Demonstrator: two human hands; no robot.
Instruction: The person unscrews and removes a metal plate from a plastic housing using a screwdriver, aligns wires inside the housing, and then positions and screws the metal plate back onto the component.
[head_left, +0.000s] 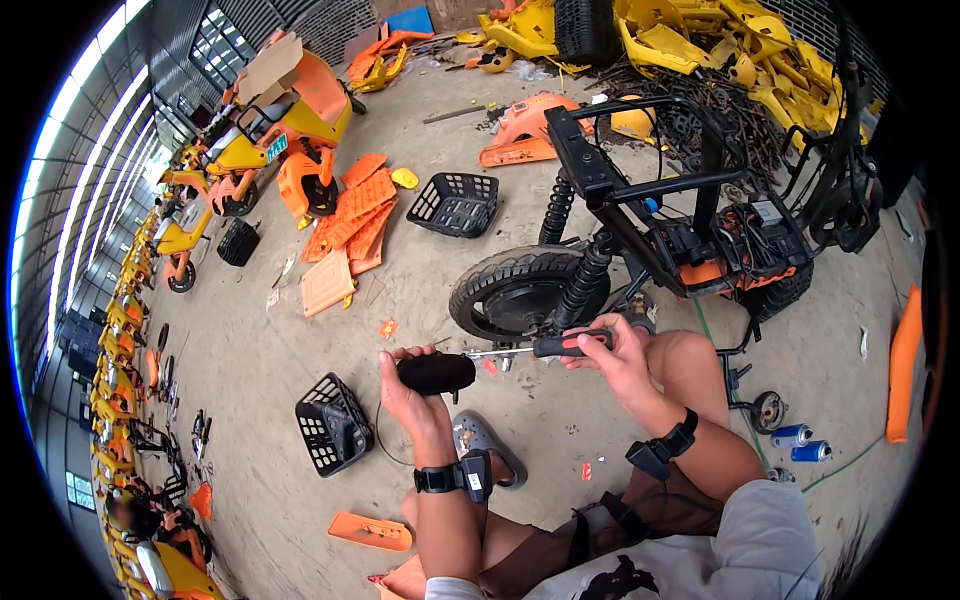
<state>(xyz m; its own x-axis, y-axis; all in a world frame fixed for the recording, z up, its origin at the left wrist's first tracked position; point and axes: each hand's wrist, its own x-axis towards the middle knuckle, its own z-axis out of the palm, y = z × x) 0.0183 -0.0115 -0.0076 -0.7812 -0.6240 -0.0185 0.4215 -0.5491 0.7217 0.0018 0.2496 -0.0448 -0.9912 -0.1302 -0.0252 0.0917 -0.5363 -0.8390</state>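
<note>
My left hand (410, 390) grips an oval black part (436, 372) with a short stub underneath. In my right hand (615, 365) is a screwdriver (550, 347) with a red-and-black handle; its metal shaft reaches left to the edge of the black part. Just beyond both hands stands a stripped black scooter frame (650, 200), with its wheel (505, 305) and coil spring (582, 280) close to the screwdriver. Small loose bits lie on the concrete floor below the tool.
Black baskets (310, 425) (452, 190), orange panels (345, 215) and an orange strip (905, 365) lie around me. Two blue cans (810, 450) are at right beside a green hose. Yellow-and-orange scooters (310, 110) line the left; yellow panels (680, 35) are heaped at back.
</note>
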